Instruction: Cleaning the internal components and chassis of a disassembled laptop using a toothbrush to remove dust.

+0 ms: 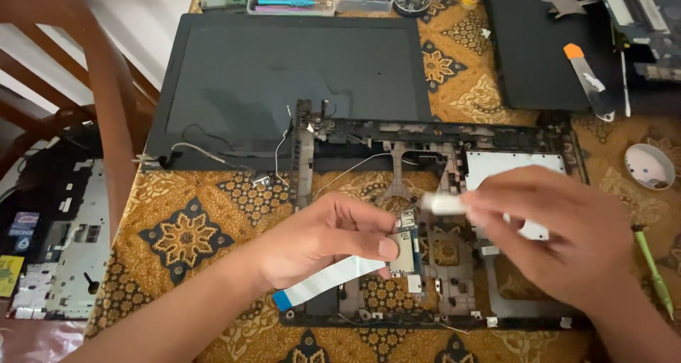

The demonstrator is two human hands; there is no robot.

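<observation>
Small circuit board [406, 246] with its white flat ribbon cable [328, 280] sits over the black laptop frame [440, 228], pinched between thumb and fingers of our left hand [323, 239]. Our right hand [557, 239] hovers just beside it, fingers closed on a blurred white tool [443, 204]. We see the black screen panel [284, 79] behind.
</observation>
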